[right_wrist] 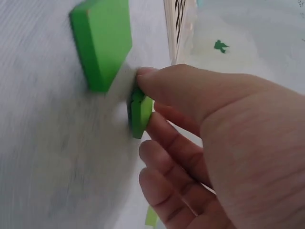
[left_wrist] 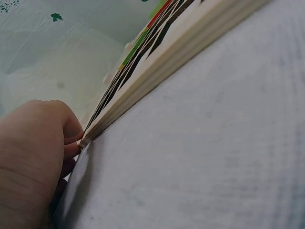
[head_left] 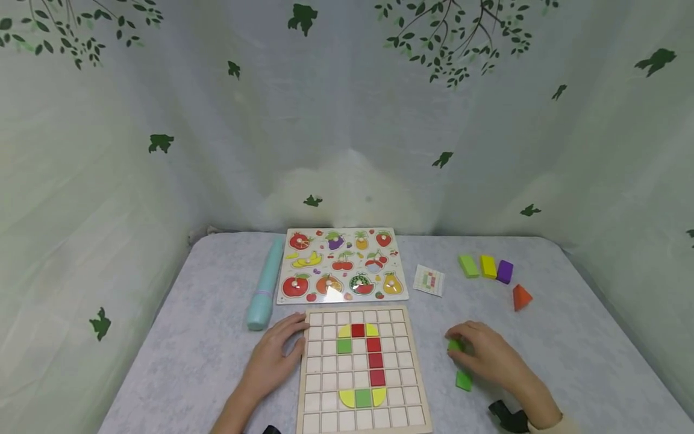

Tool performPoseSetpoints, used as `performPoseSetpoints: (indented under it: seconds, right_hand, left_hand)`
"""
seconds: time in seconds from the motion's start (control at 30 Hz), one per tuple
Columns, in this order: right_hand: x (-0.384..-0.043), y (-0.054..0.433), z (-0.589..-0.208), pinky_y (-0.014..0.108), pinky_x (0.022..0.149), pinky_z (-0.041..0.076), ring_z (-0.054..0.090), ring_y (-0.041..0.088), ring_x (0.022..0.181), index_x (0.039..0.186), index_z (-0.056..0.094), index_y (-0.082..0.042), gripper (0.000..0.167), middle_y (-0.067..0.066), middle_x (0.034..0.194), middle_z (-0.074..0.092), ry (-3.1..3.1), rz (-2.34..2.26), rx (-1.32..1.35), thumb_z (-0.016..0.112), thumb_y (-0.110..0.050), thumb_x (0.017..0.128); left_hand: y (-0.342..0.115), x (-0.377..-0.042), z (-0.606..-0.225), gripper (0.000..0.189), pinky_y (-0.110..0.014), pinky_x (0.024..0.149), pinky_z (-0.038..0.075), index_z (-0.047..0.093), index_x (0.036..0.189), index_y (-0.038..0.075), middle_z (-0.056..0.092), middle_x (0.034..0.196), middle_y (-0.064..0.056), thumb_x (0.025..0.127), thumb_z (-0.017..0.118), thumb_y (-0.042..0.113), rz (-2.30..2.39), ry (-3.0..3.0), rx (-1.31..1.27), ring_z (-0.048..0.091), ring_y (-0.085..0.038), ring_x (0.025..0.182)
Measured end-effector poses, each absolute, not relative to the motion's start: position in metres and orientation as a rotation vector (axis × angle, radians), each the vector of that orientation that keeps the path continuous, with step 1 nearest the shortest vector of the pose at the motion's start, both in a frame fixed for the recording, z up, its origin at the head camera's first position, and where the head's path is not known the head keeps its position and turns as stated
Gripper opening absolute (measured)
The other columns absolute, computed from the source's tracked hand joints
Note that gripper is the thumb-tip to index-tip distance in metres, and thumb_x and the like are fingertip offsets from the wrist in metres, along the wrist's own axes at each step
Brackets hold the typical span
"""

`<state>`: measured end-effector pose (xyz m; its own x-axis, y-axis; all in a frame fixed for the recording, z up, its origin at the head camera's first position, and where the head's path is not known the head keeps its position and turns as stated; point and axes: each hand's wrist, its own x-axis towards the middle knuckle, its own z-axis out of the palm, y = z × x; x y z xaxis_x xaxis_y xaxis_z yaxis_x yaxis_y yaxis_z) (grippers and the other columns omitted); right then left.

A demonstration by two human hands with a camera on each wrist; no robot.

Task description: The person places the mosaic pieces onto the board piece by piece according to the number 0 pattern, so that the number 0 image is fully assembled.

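Observation:
A wooden grid board (head_left: pixel 415 361) lies in the middle of the table, with red (head_left: pixel 375 360) and green (head_left: pixel 362 398) square pieces and yellow rounded ones (head_left: pixel 347 398) set in its cells. My left hand (head_left: pixel 272 357) rests against the board's left edge near the far corner, fingertips and thumb touching the frame. To the right of the board, my right hand (head_left: pixel 485 352) pinches a small green block (right_wrist: pixel 142 114) between thumb and fingers, low over the table. A second green block (head_left: pixel 463 380) lies nearer, beside the thumb.
A fruit puzzle board (head_left: pixel 343 265) lies behind the grid, with a light-blue rolled item (head_left: pixel 265 289) on its left and a small pattern card (head_left: pixel 429 280) on its right. Far right are light-green (head_left: pixel 468 266), yellow (head_left: pixel 488 267), purple (head_left: pixel 505 272) and orange-red (head_left: pixel 522 298) blocks.

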<state>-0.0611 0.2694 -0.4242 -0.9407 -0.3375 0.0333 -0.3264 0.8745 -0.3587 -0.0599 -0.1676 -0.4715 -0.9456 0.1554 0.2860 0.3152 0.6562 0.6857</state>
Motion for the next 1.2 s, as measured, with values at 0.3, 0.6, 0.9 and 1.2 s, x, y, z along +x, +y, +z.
performPoseSetpoints:
  seconds: [0.3,0.6,0.9,1.2]
  right_hand:
    - [-0.066,0.239,-0.417,0.024,0.075,0.059,0.062,0.002,0.087,0.107,0.075,-0.02,0.02,-0.014,0.102,0.067,2.914,-0.771,-0.665,0.083,-0.019,0.088]
    - [-0.066,0.194,-0.41,0.026,0.077,0.06,0.061,0.004,0.089,0.109,0.075,-0.018,0.019,-0.011,0.107,0.069,2.83,-0.897,-0.829,0.081,-0.019,0.091]
    - [-0.065,0.15,-0.415,0.023,0.084,0.058,0.061,0.004,0.095,0.109,0.075,-0.018,0.018,-0.011,0.108,0.069,2.727,-0.912,-1.076,0.079,-0.021,0.092]
    - [-0.065,0.116,-0.418,0.022,0.093,0.056,0.062,0.004,0.103,0.11,0.076,-0.021,0.019,-0.012,0.112,0.069,2.701,-0.845,-1.192,0.08,-0.026,0.093]
  left_hand:
    - [-0.169,-0.06,-0.473,0.028,-0.044,0.118,0.042,0.074,0.124,0.016,0.061,0.146,0.002,0.096,0.072,0.012,-1.164,-2.683,-0.347,0.052,-0.023,0.142]
    - [-0.168,-0.06,-0.474,0.028,-0.041,0.118,0.042,0.074,0.124,0.015,0.062,0.145,0.002,0.096,0.071,0.012,-1.174,-2.668,-0.36,0.053,-0.022,0.141]
    - [-0.168,-0.061,-0.473,0.028,-0.043,0.118,0.042,0.074,0.123,0.015,0.062,0.145,0.002,0.096,0.071,0.012,-1.162,-2.668,-0.361,0.053,-0.023,0.141]
    - [-0.168,-0.059,-0.471,0.027,-0.042,0.118,0.042,0.074,0.123,0.015,0.062,0.145,0.002,0.096,0.071,0.013,-1.168,-2.679,-0.36,0.053,-0.022,0.141]
